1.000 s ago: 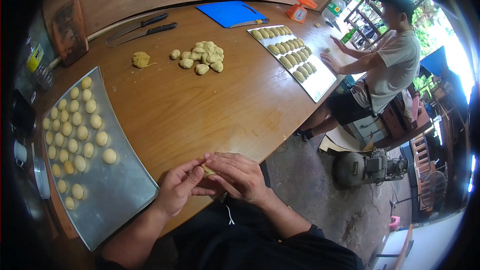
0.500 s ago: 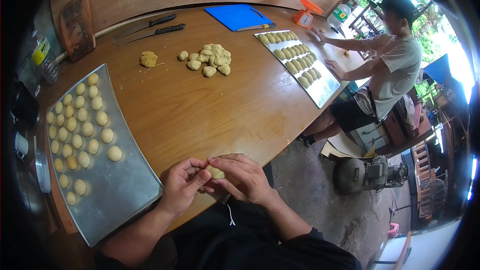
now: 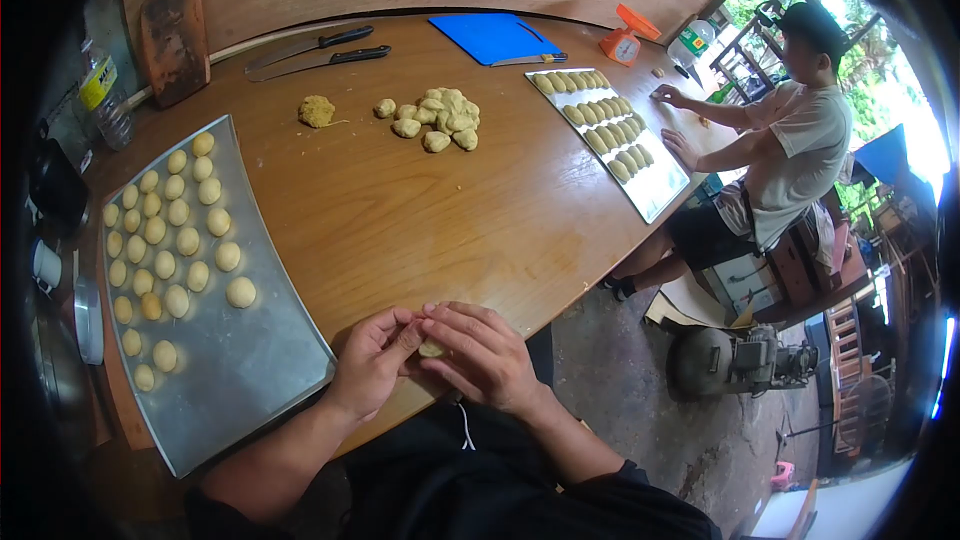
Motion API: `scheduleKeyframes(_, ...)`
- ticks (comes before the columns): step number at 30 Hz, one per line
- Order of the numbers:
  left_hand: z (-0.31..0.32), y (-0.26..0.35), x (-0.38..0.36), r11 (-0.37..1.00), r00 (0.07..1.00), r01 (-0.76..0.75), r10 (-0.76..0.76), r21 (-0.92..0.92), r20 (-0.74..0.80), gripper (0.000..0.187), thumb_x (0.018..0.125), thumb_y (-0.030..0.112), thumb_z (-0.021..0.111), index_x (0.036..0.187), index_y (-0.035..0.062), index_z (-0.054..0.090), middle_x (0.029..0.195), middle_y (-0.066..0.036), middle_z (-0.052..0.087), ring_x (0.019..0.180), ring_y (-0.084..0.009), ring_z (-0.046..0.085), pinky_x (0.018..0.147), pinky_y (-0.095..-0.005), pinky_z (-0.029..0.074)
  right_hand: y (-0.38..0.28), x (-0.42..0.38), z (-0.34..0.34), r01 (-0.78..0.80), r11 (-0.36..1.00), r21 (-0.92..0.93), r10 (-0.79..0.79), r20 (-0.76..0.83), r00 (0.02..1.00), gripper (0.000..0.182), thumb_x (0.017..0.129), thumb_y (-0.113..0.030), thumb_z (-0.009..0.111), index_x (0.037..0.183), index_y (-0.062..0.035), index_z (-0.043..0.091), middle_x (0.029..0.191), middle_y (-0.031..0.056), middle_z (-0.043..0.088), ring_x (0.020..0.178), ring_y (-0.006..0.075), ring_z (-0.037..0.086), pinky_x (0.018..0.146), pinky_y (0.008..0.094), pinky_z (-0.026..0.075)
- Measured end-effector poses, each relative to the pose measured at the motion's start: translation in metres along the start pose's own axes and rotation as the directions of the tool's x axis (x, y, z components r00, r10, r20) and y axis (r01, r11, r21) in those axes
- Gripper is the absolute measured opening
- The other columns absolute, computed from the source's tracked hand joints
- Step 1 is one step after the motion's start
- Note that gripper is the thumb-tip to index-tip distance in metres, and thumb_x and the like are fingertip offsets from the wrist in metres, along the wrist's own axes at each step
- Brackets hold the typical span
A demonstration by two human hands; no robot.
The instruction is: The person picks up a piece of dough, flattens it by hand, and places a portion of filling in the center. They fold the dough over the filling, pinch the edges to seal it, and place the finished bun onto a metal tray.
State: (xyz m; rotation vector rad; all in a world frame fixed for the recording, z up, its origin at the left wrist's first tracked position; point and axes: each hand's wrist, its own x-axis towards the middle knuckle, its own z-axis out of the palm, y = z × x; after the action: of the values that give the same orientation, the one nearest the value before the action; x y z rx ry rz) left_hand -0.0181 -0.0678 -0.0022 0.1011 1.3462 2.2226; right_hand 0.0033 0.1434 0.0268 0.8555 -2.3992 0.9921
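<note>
A small pale piece of dough is held between my two hands over the table's near edge, mostly covered by fingers. My left hand pinches it from the left with thumb and fingertips. Curled over its top and right side is my right hand. To the left lies a metal tray with several rows of round dough balls. Farther back on the table rests a heap of dough pieces, beside a crumbly golden-brown lump of filling.
Two knives, a blue cutting board and an orange scale lie along the back. A second tray carries rows of oval dough pieces. Another person works at the right end. A compressor-like machine stands on the floor.
My fingers have closed further over the dough, so less of it shows. The view has shifted slightly. The other person's far hand has lifted from lying flat and drawn its fingers together.
</note>
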Motion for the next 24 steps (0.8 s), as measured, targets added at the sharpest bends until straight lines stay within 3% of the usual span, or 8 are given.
scheduleKeyframes(2, -0.001, 0.006, -0.001, 0.982, 0.994, 0.102, -0.092, -0.162, 0.065, 0.037, 0.116, 0.034, 0.058, 0.137, 0.0033, 0.061, 0.121, -0.009, 0.072, 0.109, -0.0219, 0.075, 0.091, -0.0383, 0.066, 0.001, 0.002, -0.003, -0.034, 0.999, -0.030, 0.034, -0.016, 0.999, 0.043, 0.093, -0.012, 0.083, 0.132, 0.0012, 0.073, 0.138, 0.0193, 0.072, 0.121, 0.0387, 0.071, 0.103, 0.0438, 0.057)
scheduleKeyframes(6, 0.004, 0.009, -0.002, 0.988, 0.991, 0.096, -0.083, -0.124, 0.108, 0.050, 0.115, 0.038, 0.058, 0.150, 0.0026, 0.053, 0.133, -0.014, 0.068, 0.120, -0.0256, 0.073, 0.101, -0.0450, 0.063, 0.005, -0.001, -0.001, -0.186, 0.969, 0.160, 0.198, -0.060, 0.978, 0.042, 0.099, -0.008, 0.077, 0.138, 0.0020, 0.068, 0.142, 0.0213, 0.071, 0.123, 0.0355, 0.072, 0.107, 0.0422, 0.056)
scheduleKeyframes(8, 0.003, 0.009, -0.003, 0.988, 0.986, 0.118, -0.105, -0.102, 0.129, 0.051, 0.114, 0.039, 0.059, 0.150, 0.0022, 0.053, 0.133, -0.015, 0.068, 0.119, -0.0258, 0.073, 0.101, -0.0451, 0.063, 0.003, -0.003, 0.013, -0.326, 0.673, 0.664, 0.516, -0.107, 0.850, 0.041, 0.107, -0.006, 0.068, 0.146, 0.0021, 0.062, 0.145, 0.0223, 0.070, 0.127, 0.0302, 0.071, 0.110, 0.0399, 0.054)
scheduleKeyframes(11, 0.004, 0.010, -0.004, 0.985, 0.976, 0.141, -0.121, -0.102, 0.182, 0.053, 0.111, 0.033, 0.067, 0.150, -0.0003, 0.052, 0.133, -0.014, 0.068, 0.116, -0.0244, 0.073, 0.097, -0.0412, 0.064, 0.002, -0.002, 0.013, -0.350, 0.635, 0.689, 0.512, -0.036, 0.858, 0.033, 0.113, -0.010, 0.061, 0.142, 0.0048, 0.061, 0.140, 0.0212, 0.072, 0.127, 0.0244, 0.070, 0.111, 0.0375, 0.054)
scheduleKeyframes(15, 0.005, 0.008, -0.004, 0.968, 0.987, -0.159, 0.158, 0.195, 0.024, 0.061, 0.097, 0.017, 0.086, 0.148, 0.0007, 0.056, 0.129, -0.011, 0.067, 0.104, -0.0156, 0.070, 0.081, -0.0293, 0.064, 0.005, 0.001, 0.014, -0.397, 0.513, 0.761, 0.609, 0.003, 0.793, 0.032, 0.116, -0.022, 0.058, 0.134, 0.0037, 0.063, 0.135, 0.0229, 0.073, 0.123, 0.0257, 0.072, 0.111, 0.0391, 0.054)
scheduleKeyframes(17, 0.015, 0.018, -0.010, 0.692, 0.882, -0.394, 0.469, 0.605, 0.039, 0.061, 0.089, 0.015, 0.092, 0.142, 0.0051, 0.063, 0.125, -0.008, 0.064, 0.098, -0.0125, 0.067, 0.074, -0.0257, 0.062, 0.009, 0.000, 0.015, -0.400, 0.372, 0.838, 0.646, 0.076, 0.760, 0.031, 0.117, -0.022, 0.055, 0.130, 0.0040, 0.065, 0.128, 0.0171, 0.076, 0.113, 0.0172, 0.072, 0.102, 0.0326, 0.056)
scheduleKeyframes(20, 0.016, 0.018, -0.013, 0.542, 0.820, -0.481, 0.555, 0.689, 0.137, 0.061, 0.086, 0.018, 0.094, 0.141, 0.0118, 0.067, 0.123, -0.006, 0.062, 0.086, -0.0125, 0.062, 0.066, -0.0231, 0.059, 0.003, -0.004, 0.020, -0.439, 0.297, 0.848, 0.678, 0.136, 0.722, 0.032, 0.119, -0.026, 0.053, 0.127, 0.0025, 0.065, 0.117, 0.0118, 0.077, 0.105, 0.0128, 0.071, 0.096, 0.0298, 0.056)
scheduleKeyframes(24, 0.017, 0.019, -0.013, 0.576, 0.849, -0.446, 0.515, 0.685, 0.119, 0.059, 0.084, 0.015, 0.095, 0.137, 0.0078, 0.070, 0.123, -0.007, 0.063, 0.098, -0.0126, 0.066, 0.070, -0.0251, 0.060, -0.011, -0.001, 0.025, -0.489, 0.252, 0.835, 0.681, 0.206, 0.703, 0.032, 0.119, -0.028, 0.051, 0.125, -0.0007, 0.066, 0.104, 0.0026, 0.074, 0.097, 0.0082, 0.066, 0.090, 0.0254, 0.052)
